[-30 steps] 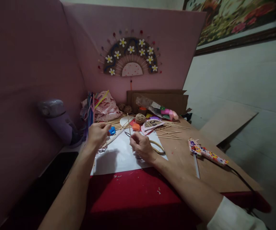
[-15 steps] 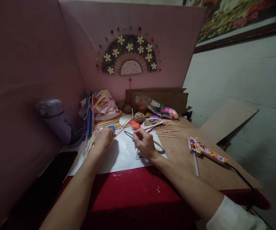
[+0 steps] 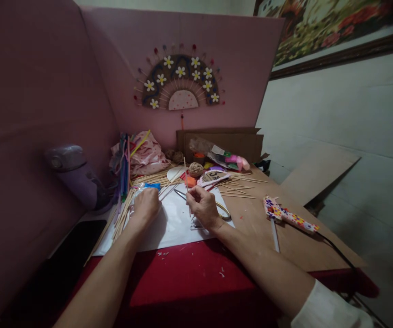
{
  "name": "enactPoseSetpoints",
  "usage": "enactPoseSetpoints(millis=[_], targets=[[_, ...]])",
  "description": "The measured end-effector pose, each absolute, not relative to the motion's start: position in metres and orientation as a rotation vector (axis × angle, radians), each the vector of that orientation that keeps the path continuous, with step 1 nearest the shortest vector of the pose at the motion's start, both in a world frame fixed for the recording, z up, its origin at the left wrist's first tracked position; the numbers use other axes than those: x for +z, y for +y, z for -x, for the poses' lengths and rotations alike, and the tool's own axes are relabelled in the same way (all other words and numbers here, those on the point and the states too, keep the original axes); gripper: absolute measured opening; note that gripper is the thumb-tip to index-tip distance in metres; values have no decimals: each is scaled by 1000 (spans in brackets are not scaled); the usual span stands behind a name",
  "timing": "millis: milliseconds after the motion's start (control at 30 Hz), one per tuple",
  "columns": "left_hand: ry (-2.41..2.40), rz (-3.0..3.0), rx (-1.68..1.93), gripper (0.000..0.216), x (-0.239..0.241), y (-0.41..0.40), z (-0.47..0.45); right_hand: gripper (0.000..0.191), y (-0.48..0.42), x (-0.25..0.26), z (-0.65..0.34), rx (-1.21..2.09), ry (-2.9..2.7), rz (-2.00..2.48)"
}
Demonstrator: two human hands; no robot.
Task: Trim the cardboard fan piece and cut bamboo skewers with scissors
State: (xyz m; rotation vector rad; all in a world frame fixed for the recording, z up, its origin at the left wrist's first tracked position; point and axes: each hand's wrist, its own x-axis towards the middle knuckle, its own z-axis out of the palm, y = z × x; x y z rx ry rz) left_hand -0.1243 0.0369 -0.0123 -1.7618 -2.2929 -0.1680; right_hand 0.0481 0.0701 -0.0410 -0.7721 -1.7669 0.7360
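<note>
My right hand pinches a thin wooden skewer that stands nearly upright over a white sheet of paper. My left hand is curled, knuckles up, at the sheet's left edge, pressing on a clear plastic packet with blue contents. What its fingers grip is hidden. Scissors with gold handles lie on the paper just behind my right hand. A heap of loose skewers runs along the paper's left side.
A floral-patterned glue gun with a cord lies on the brown board to the right. A twine ball, coloured scraps and bags crowd the back. A purple lamp stands left. Pink panels wall the desk; a fan decoration hangs there.
My left hand came down from the skewer pile onto the plastic packet at the paper's left edge. My right hand kept the skewer upright, shifting slightly.
</note>
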Motion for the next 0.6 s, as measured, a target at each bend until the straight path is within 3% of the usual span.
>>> enactPoseSetpoints(millis=[167, 333, 433, 600], targets=[[-2326, 1638, -304, 25, 0, 31, 129, 16, 70, -40, -47, 798, -1720, 764], [-2255, 1864, -1310, 10, 10, 29, 116, 14, 71, -37, -45, 941, -1584, 698], [-2253, 2241, -1938, 14, 8, 30, 102, 12, 71, -37, -45, 992, -1650, 654], [-2142, 2478, -2214, 19, -1, 30, 91, 8, 75, -44, -46, 912, -1831, 706]])
